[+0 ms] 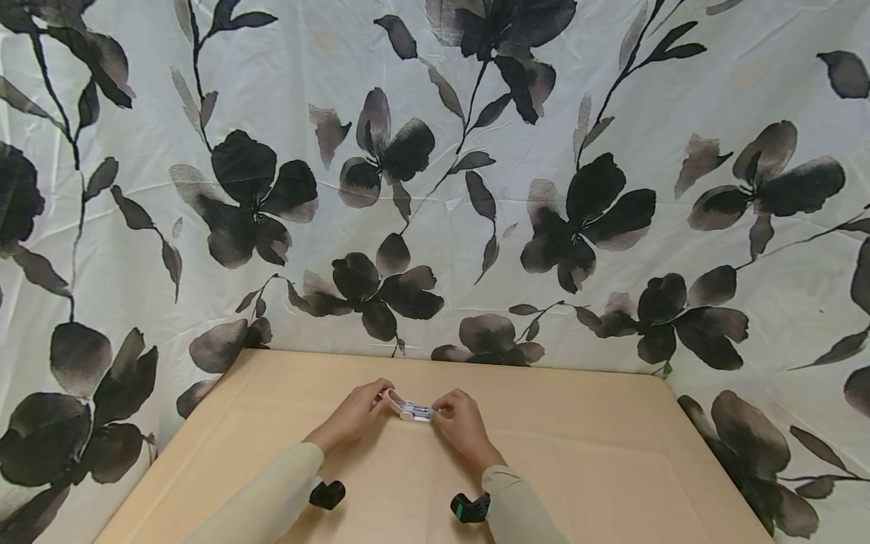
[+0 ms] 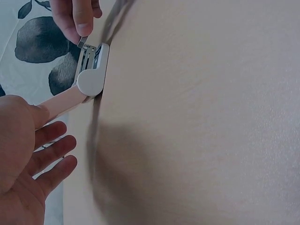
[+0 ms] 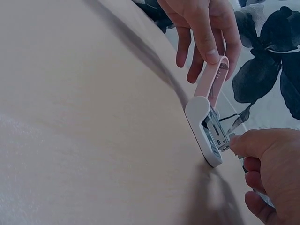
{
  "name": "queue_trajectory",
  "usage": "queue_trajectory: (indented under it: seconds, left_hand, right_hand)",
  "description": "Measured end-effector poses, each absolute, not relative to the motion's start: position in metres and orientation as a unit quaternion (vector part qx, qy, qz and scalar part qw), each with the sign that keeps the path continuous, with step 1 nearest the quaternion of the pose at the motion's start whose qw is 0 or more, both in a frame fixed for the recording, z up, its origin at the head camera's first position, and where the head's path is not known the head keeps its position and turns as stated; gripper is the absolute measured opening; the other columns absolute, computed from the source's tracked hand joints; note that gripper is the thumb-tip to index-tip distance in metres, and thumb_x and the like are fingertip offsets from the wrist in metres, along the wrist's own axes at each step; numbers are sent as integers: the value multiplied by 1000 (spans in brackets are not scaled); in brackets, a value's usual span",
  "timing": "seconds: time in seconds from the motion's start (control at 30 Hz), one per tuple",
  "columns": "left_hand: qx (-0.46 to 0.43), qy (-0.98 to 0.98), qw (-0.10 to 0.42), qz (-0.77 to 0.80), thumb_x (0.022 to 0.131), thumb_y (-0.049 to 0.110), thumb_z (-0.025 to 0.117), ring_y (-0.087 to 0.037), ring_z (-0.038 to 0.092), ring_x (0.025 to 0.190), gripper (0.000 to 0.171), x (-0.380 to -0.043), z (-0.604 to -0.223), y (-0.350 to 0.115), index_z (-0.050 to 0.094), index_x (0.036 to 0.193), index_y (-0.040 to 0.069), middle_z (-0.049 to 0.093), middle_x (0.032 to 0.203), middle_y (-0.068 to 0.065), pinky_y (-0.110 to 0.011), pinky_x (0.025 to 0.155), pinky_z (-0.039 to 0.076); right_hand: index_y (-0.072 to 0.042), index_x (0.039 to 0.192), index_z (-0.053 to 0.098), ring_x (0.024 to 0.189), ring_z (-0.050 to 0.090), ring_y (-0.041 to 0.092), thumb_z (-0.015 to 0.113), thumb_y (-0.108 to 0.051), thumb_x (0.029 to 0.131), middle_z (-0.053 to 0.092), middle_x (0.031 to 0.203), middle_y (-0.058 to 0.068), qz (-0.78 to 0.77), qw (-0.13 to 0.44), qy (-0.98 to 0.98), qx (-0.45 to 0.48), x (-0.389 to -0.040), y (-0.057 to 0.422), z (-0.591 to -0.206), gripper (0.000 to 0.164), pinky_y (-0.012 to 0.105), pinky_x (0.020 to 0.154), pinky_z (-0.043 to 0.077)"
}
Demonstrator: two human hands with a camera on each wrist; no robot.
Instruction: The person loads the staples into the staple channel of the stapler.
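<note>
A small pink and white stapler [image 1: 410, 412] stands opened over the table between my two hands. In the left wrist view its pink top arm [image 2: 63, 102] is swung back from the white base [image 2: 91, 83], baring the metal magazine. My left hand [image 1: 356, 414] pinches the end of the pink arm between thumb and fingers; the other fingers are spread below. At the magazine's front end, my right hand [image 1: 465, 427] pinches a short grey strip of staples [image 3: 236, 139] between thumb and forefinger. Its far end is partly hidden by the fingers.
A tan covered table [image 1: 578, 453] lies under both hands, its back edge a little beyond them. Behind and around it hangs a white cloth [image 1: 476, 249] with dark flowers. Black cameras sit on both wrists, the left camera [image 1: 328, 495] and the right camera [image 1: 470, 508].
</note>
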State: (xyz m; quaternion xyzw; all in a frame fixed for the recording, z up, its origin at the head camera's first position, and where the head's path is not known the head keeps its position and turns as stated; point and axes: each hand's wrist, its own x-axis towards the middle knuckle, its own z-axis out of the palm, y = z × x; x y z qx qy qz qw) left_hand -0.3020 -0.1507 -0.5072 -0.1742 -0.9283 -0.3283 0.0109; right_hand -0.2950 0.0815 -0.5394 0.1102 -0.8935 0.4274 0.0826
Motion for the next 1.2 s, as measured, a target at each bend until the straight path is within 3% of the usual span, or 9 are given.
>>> queue_trajectory:
  seconds: [1.2]
  left_hand:
    - [-189,-928,18,-321,104,8,59,-15,62,95,22,-304,-509,-153,64,125,2,72,112,-6,-38,86,54]
  right_hand:
    - [-7,92,77,90,56,14,79,-7,89,64,96,2,430,75,-891,125,-299,76,-536,4,27,79,51]
